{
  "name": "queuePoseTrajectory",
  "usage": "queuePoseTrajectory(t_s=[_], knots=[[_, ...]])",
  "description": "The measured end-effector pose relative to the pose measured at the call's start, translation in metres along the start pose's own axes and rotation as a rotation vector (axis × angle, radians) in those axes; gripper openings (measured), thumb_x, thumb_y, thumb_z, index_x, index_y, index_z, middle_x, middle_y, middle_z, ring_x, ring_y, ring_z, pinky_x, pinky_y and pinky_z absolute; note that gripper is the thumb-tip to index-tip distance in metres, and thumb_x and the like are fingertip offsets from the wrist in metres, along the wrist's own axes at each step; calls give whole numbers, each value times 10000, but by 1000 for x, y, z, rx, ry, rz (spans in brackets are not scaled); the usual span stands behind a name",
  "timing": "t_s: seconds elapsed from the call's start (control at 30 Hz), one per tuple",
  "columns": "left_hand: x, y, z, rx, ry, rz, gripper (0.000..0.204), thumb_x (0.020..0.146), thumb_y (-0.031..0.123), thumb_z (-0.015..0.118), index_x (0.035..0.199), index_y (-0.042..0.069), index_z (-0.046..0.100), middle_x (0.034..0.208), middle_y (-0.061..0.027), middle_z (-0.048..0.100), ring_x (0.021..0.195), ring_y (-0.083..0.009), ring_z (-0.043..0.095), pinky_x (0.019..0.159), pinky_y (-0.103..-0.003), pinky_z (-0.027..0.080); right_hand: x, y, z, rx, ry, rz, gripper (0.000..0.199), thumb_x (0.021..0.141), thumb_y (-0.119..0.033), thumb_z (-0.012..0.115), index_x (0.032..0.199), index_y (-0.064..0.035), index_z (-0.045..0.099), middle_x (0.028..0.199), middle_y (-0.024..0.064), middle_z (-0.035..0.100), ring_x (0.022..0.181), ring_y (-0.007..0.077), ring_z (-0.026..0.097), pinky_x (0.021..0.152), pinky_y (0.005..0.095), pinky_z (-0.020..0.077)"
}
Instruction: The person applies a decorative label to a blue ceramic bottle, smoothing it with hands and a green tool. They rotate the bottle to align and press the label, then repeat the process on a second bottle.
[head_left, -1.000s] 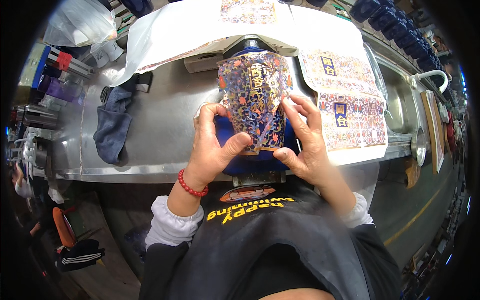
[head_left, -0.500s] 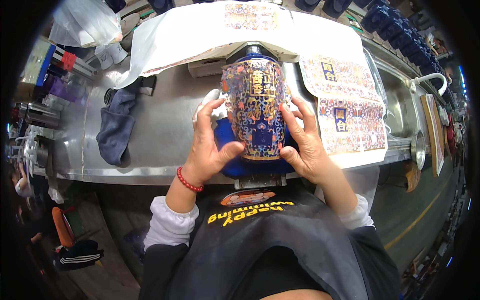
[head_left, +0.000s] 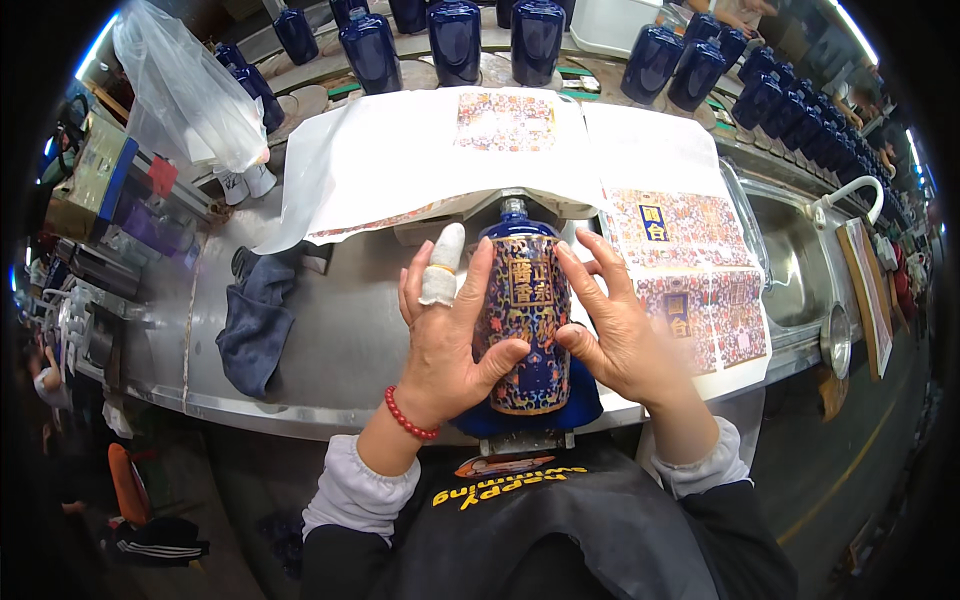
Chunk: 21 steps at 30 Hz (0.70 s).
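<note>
A blue bottle (head_left: 513,225) with a clear neck lies on a blue pad (head_left: 585,408) before me, neck pointing away. A colourful patterned decal (head_left: 535,375) with gold lettering wraps its body. My left hand (head_left: 435,350) lies along the bottle's left side, fingers stretched, with the index finger and thumb on the decal. A whitish wrap (head_left: 442,265) covers one of its fingers. On the opposite side my right hand (head_left: 625,345) has its fingers spread, fingertips and thumb touching the decal. The bottle's underside is hidden.
Printed decal sheets (head_left: 690,225) and white paper (head_left: 370,150) cover the metal table's far and right parts. A dark cloth (head_left: 255,330) lies left. A sink (head_left: 790,260) stands right. Several blue bottles (head_left: 455,45) line the conveyor behind; a plastic bag (head_left: 190,90) hangs far left.
The decal, loose and standing out at its edges before, now lies closer to the bottle. Both hands have shifted inward along its sides. The view has tilted up, showing more of the conveyor.
</note>
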<state>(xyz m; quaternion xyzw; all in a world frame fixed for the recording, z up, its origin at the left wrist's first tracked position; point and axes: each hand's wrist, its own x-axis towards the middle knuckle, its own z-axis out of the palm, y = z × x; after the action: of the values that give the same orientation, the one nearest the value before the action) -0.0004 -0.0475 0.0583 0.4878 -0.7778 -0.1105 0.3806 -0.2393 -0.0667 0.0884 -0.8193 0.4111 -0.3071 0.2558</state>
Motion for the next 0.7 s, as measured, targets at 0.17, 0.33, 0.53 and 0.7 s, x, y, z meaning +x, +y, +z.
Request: queuePoseTrajectory(t_s=[0.17, 0.33, 0.53, 0.7], knots=[[6, -5, 5, -53, 7, 1, 963, 916, 718, 535, 1557, 19, 370, 1557, -293, 353, 1434, -487, 249, 1184, -577, 116, 8, 7, 3, -5, -3, -19, 727, 931, -337, 714, 1553, -110, 413, 1559, 260, 308, 1228, 383, 503, 1057, 468, 454], [5, -9, 4, -75, -15, 5, 960, 923, 707, 536, 1546, -5, 373, 1544, -308, 357, 1423, -488, 267, 1185, -570, 125, 7, 8, 0, -18, -47, 2, 725, 938, -359, 700, 1552, -101, 411, 1550, 259, 324, 1237, 396, 501, 1071, 478, 441], [3, -11, 4, -104, -31, 6, 1025, 912, 726, 537, 1544, -54, 331, 1546, -311, 352, 1449, -485, 236, 1194, -565, 113, 11, 7, -2, 5, -54, -21, 724, 949, -367, 681, 1546, -67, 403, 1524, 256, 365, 1336, 428, 443, 1129, 474, 379], [-24, -1, -2, -234, -71, 8, 1239, 817, 810, 584, 1566, -95, 190, 1567, -325, 275, 1490, -496, 146, 1204, -597, 61, 7, 9, -6, -27, -85, -7, 738, 970, -394, 659, 1547, -28, 381, 1523, 258, 366, 1374, 426, 416, 1148, 472, 356]])
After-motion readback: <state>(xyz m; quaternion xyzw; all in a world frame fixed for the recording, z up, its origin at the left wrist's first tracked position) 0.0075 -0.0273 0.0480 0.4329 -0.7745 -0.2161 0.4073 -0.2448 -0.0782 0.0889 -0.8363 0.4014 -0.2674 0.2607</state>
